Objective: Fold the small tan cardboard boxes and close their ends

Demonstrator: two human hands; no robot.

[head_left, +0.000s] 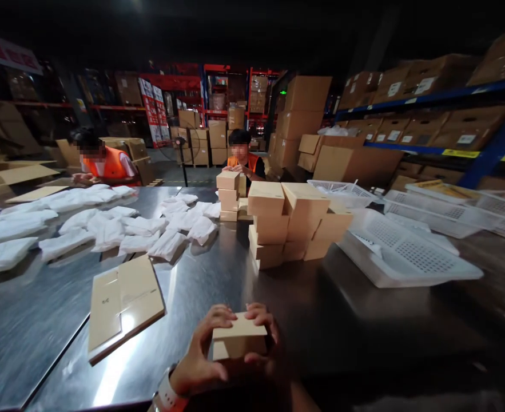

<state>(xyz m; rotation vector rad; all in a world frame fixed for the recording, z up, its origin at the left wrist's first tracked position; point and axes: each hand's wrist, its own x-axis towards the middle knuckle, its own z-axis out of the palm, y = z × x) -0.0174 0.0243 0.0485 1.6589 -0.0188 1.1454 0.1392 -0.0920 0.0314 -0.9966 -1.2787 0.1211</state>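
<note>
A small tan cardboard box [240, 343] is between my two hands at the near edge of the metal table. My left hand [203, 349], with a pale watch band at the wrist, curls round the box's left side, fingertips on its top. Round the right side, my right hand [269, 337] has its fingers on the top edge and its thumb at the front. Left of the hands lies a flat stack of folded cartons [126, 303]. Ahead stands a pile of similar closed boxes [273, 229].
Many white soft packets [106, 229] cover the table's left and far parts. White perforated baskets [415, 252] stand to the right. A short stack of boxes [229, 194] is in front of a person in an orange vest [239, 157]; another person [106, 163] works at far left.
</note>
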